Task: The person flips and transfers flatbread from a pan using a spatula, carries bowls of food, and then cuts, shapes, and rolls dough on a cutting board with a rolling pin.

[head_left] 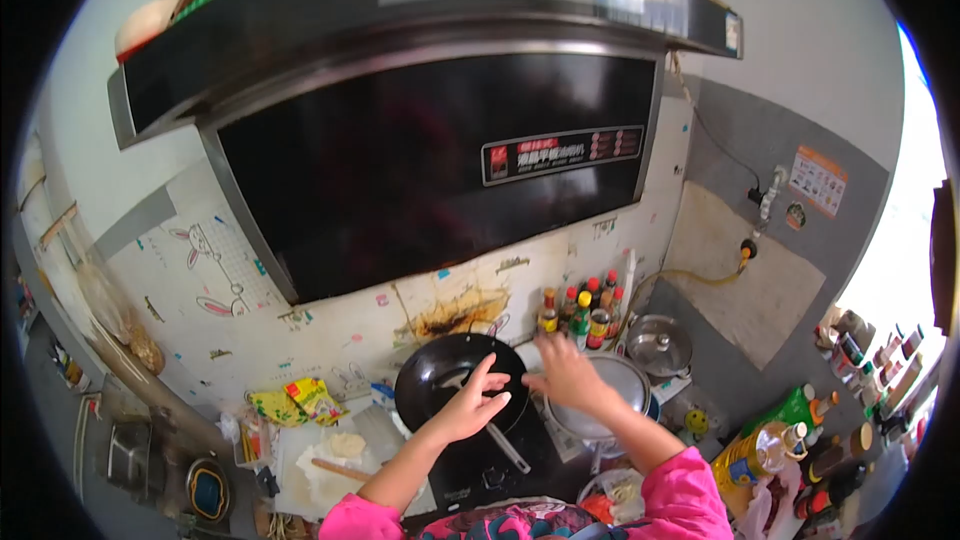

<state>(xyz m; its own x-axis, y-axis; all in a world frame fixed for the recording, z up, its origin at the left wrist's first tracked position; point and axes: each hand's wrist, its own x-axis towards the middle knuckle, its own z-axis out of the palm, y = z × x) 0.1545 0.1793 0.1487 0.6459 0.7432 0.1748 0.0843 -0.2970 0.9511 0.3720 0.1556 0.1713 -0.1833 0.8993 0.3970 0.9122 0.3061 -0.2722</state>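
Observation:
My left hand (468,408) hovers over the near side of a black wok (425,365), fingers spread and holding nothing I can see. The wok sits on a black cooktop (465,475), its handle (509,448) pointing toward me. Just right of the wok, my right hand (570,378) is raised with its fingers apart, in front of a large pan with a lid (622,380). Part of that lid is hidden by my right hand and forearm. Between the two hands there is a small gap.
Several sauce bottles (581,320) stand behind the lidded pan, beside a smaller pot with a glass lid (660,345). At left lie a yellow packet (315,400), dough (347,444) and a wooden rolling pin (340,469). An oil jug (755,458) stands right. The range hood (430,180) overhangs.

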